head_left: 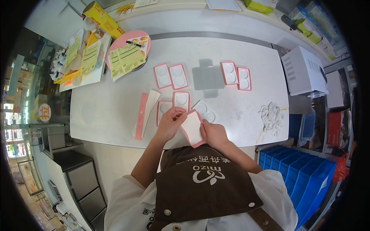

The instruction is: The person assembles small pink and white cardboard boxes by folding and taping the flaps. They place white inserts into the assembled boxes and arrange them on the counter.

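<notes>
Close to the table's near edge, my left hand and my right hand hold a small pink box tray between them. Its inside is white and faces up. The left fingers pinch its far left corner, while my right hand grips the right side. Just beyond it, partly covered, lies a white insert with round wells. Pink boxes with white two-well inserts stand around: one box straight ahead, another box beside my left hand, and several farther back, such as this box.
Pink and white paper strips lie at the left. A flat translucent sheet with flaps sits at the back middle. Yellow papers and a pen rest on a pink round stand. Crumpled white gloves are at the right, above blue crates.
</notes>
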`<state>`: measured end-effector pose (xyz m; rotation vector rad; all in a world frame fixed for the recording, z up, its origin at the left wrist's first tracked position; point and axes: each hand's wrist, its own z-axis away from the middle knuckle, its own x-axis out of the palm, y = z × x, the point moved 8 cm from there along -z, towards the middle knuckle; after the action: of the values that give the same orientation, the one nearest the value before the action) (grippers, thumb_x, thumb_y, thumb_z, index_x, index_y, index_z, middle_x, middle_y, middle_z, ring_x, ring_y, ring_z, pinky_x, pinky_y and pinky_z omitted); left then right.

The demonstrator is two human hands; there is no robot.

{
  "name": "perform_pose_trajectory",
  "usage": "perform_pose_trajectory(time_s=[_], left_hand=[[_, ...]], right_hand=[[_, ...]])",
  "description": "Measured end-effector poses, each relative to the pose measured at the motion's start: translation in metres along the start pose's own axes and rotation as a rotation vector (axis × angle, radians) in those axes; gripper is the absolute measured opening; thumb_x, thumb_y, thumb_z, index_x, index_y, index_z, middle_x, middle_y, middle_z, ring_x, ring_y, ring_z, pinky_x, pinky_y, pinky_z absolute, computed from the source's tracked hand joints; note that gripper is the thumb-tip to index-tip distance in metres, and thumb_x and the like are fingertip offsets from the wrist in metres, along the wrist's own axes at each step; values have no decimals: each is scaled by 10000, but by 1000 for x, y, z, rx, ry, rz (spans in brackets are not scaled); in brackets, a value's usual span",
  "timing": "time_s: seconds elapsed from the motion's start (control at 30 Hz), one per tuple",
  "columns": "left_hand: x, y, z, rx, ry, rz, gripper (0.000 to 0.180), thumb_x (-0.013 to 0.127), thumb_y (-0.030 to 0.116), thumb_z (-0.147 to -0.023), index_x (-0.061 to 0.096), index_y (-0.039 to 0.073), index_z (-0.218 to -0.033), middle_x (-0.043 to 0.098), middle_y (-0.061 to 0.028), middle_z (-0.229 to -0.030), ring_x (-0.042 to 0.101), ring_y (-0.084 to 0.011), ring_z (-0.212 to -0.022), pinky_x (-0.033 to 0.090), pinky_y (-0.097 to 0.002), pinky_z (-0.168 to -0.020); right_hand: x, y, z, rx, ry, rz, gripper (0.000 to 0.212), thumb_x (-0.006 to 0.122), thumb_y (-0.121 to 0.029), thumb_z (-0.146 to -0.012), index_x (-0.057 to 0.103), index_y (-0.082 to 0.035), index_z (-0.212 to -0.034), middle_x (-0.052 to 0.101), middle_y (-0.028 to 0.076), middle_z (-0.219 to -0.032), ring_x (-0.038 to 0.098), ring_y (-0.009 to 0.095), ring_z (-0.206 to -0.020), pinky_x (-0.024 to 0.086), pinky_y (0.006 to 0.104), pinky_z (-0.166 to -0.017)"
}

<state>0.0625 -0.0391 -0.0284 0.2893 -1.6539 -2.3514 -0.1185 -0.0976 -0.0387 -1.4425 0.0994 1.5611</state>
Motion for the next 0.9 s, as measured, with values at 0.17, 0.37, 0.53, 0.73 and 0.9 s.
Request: perform_pose_trajectory(time_s=[0.17,0.37,0.53,0.73,0.9], left_hand=[[0,-18,0,-131,-19,-109,305,684,189,-1006,639,23,-1258,698,-81,-982,650,-141,-875,561,-291,-707],[-2,-17,9,-335,-95,-58,362,594,200,-1020,601,5,-1326,654,-61,-1003,644,-105,-805,565,-268,-678],[-2,3,10,-261,-217,-109,366,580,182,-982,628,-11,-1290,597,-11,-804,533,-74,-583,449,-254,-530],[-6,11,16,-261,-209,-132,358,593,184,-952,644,-36,-1230,568,-9,-700,511,-80,-566,419,-270,-523],[-25,3,14,-203,-86,-114,312,589,158,-968,638,-17,-1222,584,-11,-719,520,-74,-582,421,-268,-526]], right_hand=[[13,9,-2,-55,69,103,250,518,-286,-1034,601,-52,-1070,692,154,-698,692,367,-632,534,500,-556],[18,12,-5,-125,-53,127,194,583,-238,-948,646,-55,-931,693,144,-714,708,343,-686,550,479,-599],[20,-19,-5,-284,-35,252,102,628,-179,-867,670,-87,-858,706,98,-778,715,320,-749,562,459,-622],[15,-22,0,-343,91,183,147,624,-224,-941,693,-106,-887,715,76,-811,717,301,-758,561,452,-632],[-18,-18,-4,-194,50,-220,465,684,-313,-954,594,-84,-1349,683,158,-1188,648,368,-1121,523,466,-963]])
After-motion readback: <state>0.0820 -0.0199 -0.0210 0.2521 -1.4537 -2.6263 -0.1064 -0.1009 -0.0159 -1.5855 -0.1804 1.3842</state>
